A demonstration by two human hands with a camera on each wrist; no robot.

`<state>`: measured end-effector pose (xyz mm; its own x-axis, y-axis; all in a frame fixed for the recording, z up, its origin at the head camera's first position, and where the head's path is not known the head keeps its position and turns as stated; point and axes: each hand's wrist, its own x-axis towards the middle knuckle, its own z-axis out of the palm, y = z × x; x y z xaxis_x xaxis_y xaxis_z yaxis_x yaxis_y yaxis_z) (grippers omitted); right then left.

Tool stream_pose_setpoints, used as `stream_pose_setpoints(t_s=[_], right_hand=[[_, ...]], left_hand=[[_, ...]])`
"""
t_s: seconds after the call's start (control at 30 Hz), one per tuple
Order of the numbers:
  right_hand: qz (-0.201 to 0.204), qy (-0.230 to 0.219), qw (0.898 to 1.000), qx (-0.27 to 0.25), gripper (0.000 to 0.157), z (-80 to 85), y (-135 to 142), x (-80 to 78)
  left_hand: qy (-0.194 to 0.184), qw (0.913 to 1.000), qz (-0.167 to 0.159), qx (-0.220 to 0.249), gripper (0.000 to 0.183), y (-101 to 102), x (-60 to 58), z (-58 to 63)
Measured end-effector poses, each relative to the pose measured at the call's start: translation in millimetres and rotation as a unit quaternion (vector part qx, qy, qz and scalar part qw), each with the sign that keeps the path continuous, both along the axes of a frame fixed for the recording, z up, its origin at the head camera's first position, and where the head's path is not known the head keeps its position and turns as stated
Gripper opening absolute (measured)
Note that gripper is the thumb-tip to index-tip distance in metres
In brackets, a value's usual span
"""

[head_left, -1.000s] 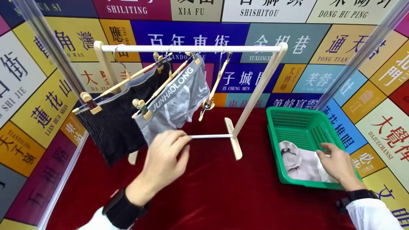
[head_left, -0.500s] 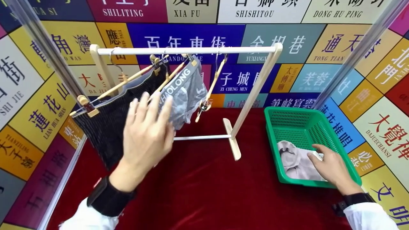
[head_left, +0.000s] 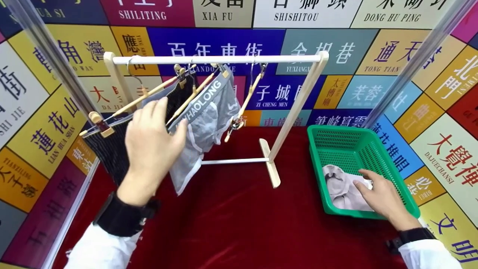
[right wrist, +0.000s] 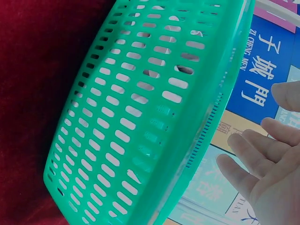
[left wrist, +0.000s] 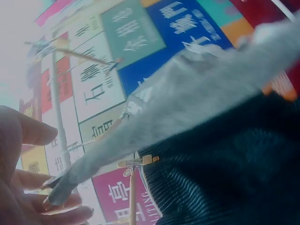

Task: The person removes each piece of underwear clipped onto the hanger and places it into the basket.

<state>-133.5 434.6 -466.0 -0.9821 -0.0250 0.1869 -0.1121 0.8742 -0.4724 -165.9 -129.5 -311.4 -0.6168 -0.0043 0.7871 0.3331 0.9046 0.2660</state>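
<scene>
At the rack's (head_left: 231, 59) left end, the wide left hand (head_left: 151, 145) seemingly spaces grey briefs (head_left: 209, 121); next, the right hand (head_left: 384, 200), also wide, should pinch the pale garment (head_left: 341, 192).

Left hand (head_left: 149, 144) is beside grey briefs (head_left: 211, 114); right hand (head_left: 384, 196) — over pale cloth (head_left: 341, 189) in green basket (head_left: 338, 139).

the head view looks forward and down over the red cloth (head_left: 239, 220), far enough back to take in the white-railed rack (head_left: 224, 59) and green basket (head_left: 318, 175). the left wrist view sits close beside the left hand (head_left: 149, 145), rolled so the printed wall (head_left: 407, 86) lies sideways; it shares the grey briefs (head_left: 203, 121) and black garment (head_left: 111, 147) with the head view. the right wrist view, also rolled, faces the basket's slotted outer side up close, and both it and the head view show the right hand (head_left: 384, 196).
</scene>
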Motion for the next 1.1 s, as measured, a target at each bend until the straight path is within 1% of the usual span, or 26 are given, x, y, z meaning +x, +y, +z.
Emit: stream_pose_setpoints(t_s=[0.1,0.2,0.27,0.37,0.47,0.6,0.73,0.83,0.93,1.0,1.1], right_hand=[[0.003,0.002,1.000,-0.001,0.049,2.0,-3,1.2],[0.007,0.007,1.000,0.000,0.048,3.6,-5,1.7],[0.010,0.012,1.000,0.001,0.047,4.6,-7,1.7],[0.015,0.021,1.000,0.000,0.045,6.1,-10,1.8],[0.019,0.029,0.999,-0.003,0.044,7.9,-14,2.2],[0.025,0.039,0.999,-0.007,0.044,10.9,-19,2.9],[0.031,0.050,0.998,-0.008,0.042,13.5,-24,3.8],[0.037,0.060,0.997,-0.009,0.042,14.1,-27,4.0],[0.040,0.061,0.997,-0.010,0.042,14.0,-29,4.4],[0.039,0.056,0.998,-0.010,0.042,14.0,-29,4.9],[0.036,0.045,0.998,-0.009,0.043,13.6,-29,5.4]], left_hand=[[-0.067,0.9967,0.000,0.047,0.055,-2,-0.9,6.3],[-0.122,0.9903,0.011,0.066,0.052,-3,-2.8,10.9],[-0.149,0.9863,0.018,0.069,0.051,-4,-4.6,13.1],[-0.190,0.9788,0.019,0.074,0.050,-6,-7.1,14.9],[-0.209,0.9746,0.017,0.079,0.042,-7,-9.6,13.1],[-0.207,0.9742,0.009,0.089,0.024,-8,-12.6,9.4],[-0.194,0.9734,-0.020,0.120,0.019,-8,-15.0,6.7],[-0.157,0.9759,-0.047,0.144,0.017,-9,-16.7,3.3],[-0.114,0.9794,-0.065,0.154,0.014,-10,-18.2,-0.7],[-0.096,0.9798,-0.075,0.159,0.012,-10,-18.5,-2.8],[-0.080,0.9799,-0.085,0.162,0.011,-11,-18.8,-5.1]])
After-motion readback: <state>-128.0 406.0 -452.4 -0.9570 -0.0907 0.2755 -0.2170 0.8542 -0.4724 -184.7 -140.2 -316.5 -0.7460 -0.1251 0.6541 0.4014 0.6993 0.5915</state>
